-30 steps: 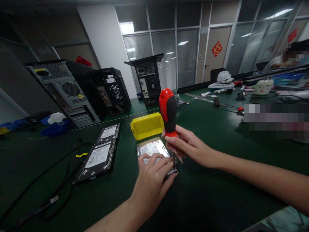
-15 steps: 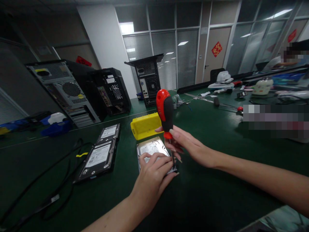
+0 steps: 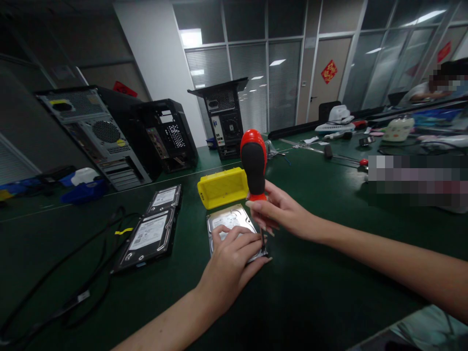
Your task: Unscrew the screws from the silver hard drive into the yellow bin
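Observation:
A silver hard drive (image 3: 225,221) lies label up on the green table in front of me. My left hand (image 3: 234,253) rests across its near part, fingers curled over the top and thumb along the near edge, gripping it. My right hand (image 3: 278,209) has its fingers around the lower end of a red and black screwdriver (image 3: 254,163). The screwdriver stands nearly upright, its shaft pointing down to the drive's near right corner. My left fingers partly hide the tip area.
Two more hard drives (image 3: 151,234) lie to the left beside black cables (image 3: 104,243). Behind the drive is a yellow bin (image 3: 223,189). Computer cases (image 3: 106,131) stand at the back left. Tools and a white jar (image 3: 398,129) are at the right, where a person sits farther back.
The screwdriver handle has turned, showing more of its black side, and stands more upright. My right thumb and fingers have shifted around its lower end. My left hand stays on the drive.

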`<state>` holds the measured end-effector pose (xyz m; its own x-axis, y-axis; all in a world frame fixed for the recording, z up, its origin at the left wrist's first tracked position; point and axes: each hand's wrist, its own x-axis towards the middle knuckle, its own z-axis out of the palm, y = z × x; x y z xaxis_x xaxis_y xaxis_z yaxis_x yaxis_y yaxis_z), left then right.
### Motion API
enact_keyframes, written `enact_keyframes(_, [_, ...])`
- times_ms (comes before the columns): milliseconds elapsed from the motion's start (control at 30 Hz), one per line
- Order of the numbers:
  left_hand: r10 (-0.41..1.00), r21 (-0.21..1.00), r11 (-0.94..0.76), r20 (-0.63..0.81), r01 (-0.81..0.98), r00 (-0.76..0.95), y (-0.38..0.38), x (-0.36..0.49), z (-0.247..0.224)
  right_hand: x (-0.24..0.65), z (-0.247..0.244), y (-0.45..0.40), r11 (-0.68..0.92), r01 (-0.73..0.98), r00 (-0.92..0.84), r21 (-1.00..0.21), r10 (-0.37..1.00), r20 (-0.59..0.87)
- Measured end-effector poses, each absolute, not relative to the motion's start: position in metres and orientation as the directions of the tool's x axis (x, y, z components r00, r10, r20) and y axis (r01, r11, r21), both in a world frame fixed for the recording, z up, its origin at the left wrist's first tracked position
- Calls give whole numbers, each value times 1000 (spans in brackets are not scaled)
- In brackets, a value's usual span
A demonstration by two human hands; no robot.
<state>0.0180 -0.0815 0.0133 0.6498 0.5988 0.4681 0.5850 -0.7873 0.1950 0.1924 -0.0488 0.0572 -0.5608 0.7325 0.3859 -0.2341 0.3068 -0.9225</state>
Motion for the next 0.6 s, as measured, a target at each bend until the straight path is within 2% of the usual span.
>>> enact_keyframes(133, [622, 208, -772, 439, 600, 648, -82, 20, 18, 189, 60, -51, 316, -259, -552, -913, 727, 409])
enact_keyframes(333, [638, 249, -762, 445, 598, 628, -82, 21, 21, 191, 59, -51, 268, -256, -577, -929, 728, 369])
enact_keyframes(600, [655, 284, -751, 424, 595, 625, -84, 22, 23, 190, 59, -53, 334, -226, -532, -915, 745, 403])
